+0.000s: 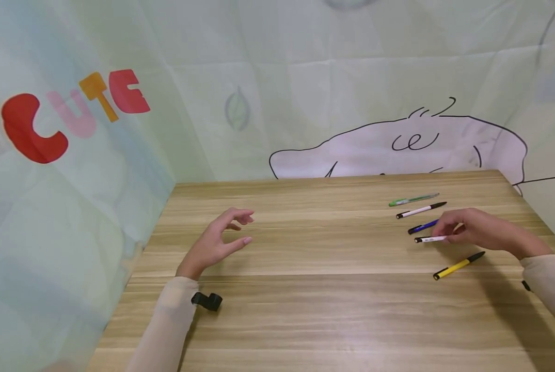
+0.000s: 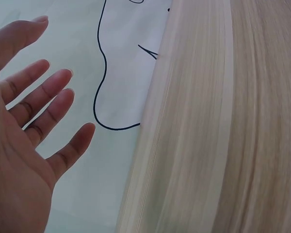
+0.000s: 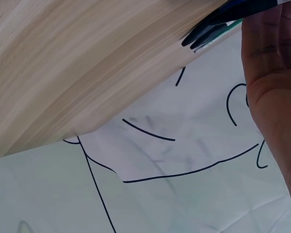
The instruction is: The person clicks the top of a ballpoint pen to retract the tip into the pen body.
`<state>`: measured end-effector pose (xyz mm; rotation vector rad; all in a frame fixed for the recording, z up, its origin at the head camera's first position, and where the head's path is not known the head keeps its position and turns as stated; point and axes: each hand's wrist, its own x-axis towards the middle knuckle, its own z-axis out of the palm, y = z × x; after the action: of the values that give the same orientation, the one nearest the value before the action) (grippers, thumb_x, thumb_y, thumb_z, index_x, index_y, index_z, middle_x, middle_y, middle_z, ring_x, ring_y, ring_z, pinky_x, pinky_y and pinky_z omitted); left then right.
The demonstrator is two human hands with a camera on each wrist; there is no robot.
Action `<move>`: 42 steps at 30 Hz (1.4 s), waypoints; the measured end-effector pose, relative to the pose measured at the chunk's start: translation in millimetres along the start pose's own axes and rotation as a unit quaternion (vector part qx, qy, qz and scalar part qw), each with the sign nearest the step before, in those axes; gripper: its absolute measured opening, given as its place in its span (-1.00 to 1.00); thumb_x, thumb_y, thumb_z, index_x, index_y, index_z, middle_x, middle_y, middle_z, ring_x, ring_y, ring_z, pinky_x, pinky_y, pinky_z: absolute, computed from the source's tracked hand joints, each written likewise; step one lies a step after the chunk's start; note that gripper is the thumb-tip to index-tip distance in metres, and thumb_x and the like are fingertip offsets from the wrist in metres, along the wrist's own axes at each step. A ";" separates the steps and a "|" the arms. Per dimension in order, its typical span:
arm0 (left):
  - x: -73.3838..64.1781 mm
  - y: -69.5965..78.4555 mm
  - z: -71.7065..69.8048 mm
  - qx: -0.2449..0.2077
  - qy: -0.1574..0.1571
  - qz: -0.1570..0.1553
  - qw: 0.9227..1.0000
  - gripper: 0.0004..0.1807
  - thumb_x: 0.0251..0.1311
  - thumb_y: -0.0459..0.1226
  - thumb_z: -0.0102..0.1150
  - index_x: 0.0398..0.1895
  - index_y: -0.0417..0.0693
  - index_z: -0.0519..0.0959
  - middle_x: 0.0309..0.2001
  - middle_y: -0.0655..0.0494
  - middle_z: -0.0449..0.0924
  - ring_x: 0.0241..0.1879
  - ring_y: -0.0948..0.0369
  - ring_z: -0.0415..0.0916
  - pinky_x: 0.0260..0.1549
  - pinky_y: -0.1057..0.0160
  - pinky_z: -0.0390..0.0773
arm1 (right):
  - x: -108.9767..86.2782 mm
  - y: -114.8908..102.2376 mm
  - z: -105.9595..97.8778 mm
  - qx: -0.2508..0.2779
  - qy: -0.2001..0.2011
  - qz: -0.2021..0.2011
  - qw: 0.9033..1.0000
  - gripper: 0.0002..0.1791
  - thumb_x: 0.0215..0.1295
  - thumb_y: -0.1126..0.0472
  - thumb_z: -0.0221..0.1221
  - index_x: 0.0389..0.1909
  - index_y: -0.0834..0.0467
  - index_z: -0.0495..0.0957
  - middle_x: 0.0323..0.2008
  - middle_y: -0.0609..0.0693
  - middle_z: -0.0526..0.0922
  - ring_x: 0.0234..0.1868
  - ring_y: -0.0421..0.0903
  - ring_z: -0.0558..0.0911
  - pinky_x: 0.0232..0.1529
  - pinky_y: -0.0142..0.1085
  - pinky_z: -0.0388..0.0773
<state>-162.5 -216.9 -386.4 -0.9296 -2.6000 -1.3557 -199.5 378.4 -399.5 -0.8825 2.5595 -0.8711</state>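
Note:
My right hand (image 1: 484, 230) pinches a white pen (image 1: 429, 239) with a black end, between thumb and fingers, over the right side of the table. Just behind it lies a blue pen (image 1: 421, 227), partly covered by the fingers. Nearer to me is a yellow pen (image 1: 458, 266) with black ends. In the right wrist view, the right hand (image 3: 274, 92) stands at the right edge, with dark pen tips (image 3: 211, 34) beside it. Over the left part of the table hovers my left hand (image 1: 214, 242), holding nothing, its fingers relaxed and apart.
Farther back lie another white pen (image 1: 420, 211) with a black grip and a green pen (image 1: 414, 200), roughly parallel. The wooden table (image 1: 305, 310) ends at a printed cloth (image 1: 305, 103) behind and on the left. A black strap (image 1: 207, 301) sits at the left wrist.

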 end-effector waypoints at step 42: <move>4.7 -30.8 5.8 -0.001 -0.006 0.009 1.000 -0.35 0.26 -0.29 0.39 0.40 0.20 0.40 0.15 0.13 0.54 0.16 -0.03 0.48 0.15 -0.07 0.56 | -12.6 5.7 6.4 -0.065 0.023 -0.021 0.997 -0.78 0.20 0.32 0.41 -0.18 -0.03 0.72 -0.19 -0.21 0.71 -0.18 -0.39 0.63 -0.19 -0.37 0.67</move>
<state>-181.7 -223.4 -410.8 -0.9616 -2.5938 -1.3531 -189.6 387.2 -407.1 -0.9663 2.6724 -0.7520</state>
